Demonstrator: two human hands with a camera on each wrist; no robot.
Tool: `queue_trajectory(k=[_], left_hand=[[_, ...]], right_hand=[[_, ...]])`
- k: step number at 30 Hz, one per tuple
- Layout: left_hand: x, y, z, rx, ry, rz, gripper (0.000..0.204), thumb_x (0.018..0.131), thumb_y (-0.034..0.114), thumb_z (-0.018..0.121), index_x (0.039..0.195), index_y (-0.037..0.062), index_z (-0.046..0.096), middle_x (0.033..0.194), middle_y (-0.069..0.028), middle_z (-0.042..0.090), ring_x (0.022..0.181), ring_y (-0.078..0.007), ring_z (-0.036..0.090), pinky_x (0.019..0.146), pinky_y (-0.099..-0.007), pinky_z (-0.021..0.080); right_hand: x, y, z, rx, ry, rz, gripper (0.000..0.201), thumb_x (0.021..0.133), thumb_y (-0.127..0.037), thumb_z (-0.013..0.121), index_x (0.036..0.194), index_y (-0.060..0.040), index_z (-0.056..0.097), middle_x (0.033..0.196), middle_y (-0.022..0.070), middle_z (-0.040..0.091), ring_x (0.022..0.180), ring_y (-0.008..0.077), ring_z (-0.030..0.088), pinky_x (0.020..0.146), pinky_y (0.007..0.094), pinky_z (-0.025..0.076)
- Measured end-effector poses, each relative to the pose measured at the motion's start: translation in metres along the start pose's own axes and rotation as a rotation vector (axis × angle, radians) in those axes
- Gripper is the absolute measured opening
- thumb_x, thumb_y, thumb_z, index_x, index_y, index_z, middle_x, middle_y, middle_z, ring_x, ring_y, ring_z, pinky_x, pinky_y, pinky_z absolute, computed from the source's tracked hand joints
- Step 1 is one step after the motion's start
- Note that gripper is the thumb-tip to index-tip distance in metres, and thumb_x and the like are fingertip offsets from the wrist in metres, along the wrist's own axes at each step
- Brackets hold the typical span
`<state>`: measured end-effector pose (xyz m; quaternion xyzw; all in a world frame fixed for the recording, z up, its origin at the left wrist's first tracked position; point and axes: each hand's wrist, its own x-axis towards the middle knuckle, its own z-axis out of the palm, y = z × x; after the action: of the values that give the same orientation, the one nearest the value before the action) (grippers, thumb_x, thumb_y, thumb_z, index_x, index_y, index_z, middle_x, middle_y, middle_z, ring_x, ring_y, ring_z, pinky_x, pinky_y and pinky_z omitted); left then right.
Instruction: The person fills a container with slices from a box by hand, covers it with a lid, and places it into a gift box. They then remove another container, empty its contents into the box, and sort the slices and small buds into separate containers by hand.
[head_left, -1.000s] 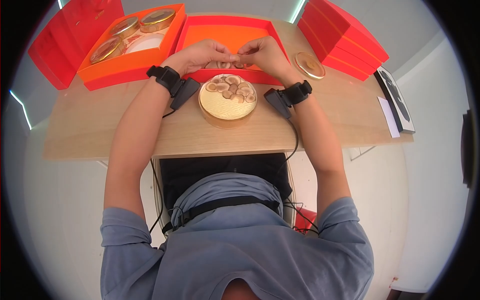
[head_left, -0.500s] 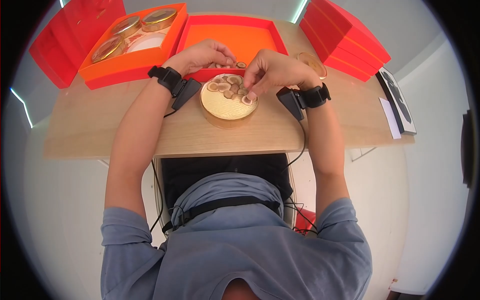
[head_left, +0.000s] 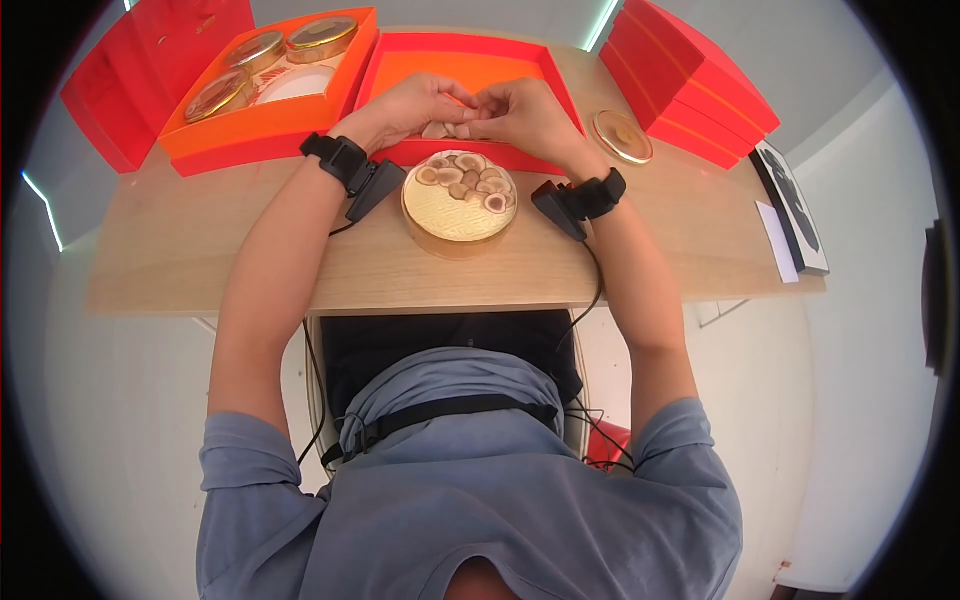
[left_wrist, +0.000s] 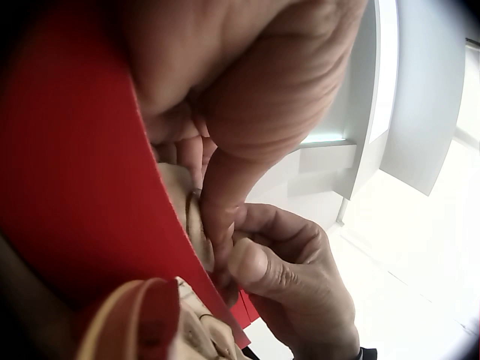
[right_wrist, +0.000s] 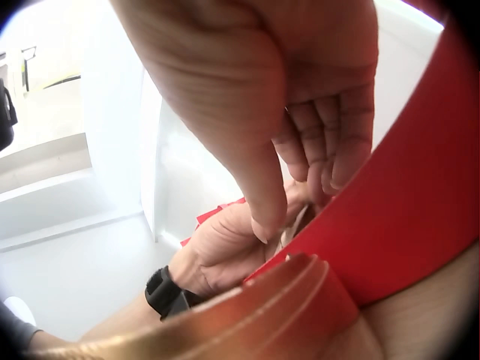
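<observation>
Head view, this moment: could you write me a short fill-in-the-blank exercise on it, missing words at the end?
1. The left hand and right hand are close together over the open box, whose inside is ____.
2. The slices on the round tub leave its ____ half mostly bare.
3. The compartment box holds ____ gold-topped tubs.
4. The stacked red boxes stand on the person's ____ side.

Missing words: orange; near; three; right.

The tray (head_left: pixel 500 62) is red outside, orange inside; the slices (head_left: pixel 468 179), brown-rimmed beige.
</observation>
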<state>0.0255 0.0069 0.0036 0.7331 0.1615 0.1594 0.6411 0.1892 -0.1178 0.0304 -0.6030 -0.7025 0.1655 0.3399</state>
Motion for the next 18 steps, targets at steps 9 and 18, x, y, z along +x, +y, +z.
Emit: queue_trajectory(k=[9, 18], left_hand=[[0.006, -0.006, -0.004, 0.016, -0.026, -0.047, 0.023, 0.092, 0.014, 0.064, 0.112, 0.0021, 0.062, 0.092, -0.0019, 0.067, 0.08, -0.0053, 0.061, 0.07, -0.0186, 0.051], [0.0, -0.005, -0.013, -0.06, -0.177, -0.017, 0.033, 0.089, 0.003, 0.064, 0.121, -0.0006, 0.059, 0.111, -0.0082, 0.067, 0.103, -0.0123, 0.065, 0.094, -0.0247, 0.052]], right_hand=[[0.009, 0.016, 0.012, 0.172, 0.034, 0.006, 0.021, 0.076, -0.007, 0.079, 0.091, 0.005, 0.071, 0.074, 0.0089, 0.069, 0.065, 0.0133, 0.065, 0.061, 0.0253, 0.053], [0.003, 0.015, 0.005, 0.245, 0.075, 0.107, 0.021, 0.081, -0.01, 0.076, 0.093, 0.0066, 0.07, 0.074, 0.0107, 0.069, 0.064, 0.0132, 0.066, 0.058, 0.0249, 0.054]])
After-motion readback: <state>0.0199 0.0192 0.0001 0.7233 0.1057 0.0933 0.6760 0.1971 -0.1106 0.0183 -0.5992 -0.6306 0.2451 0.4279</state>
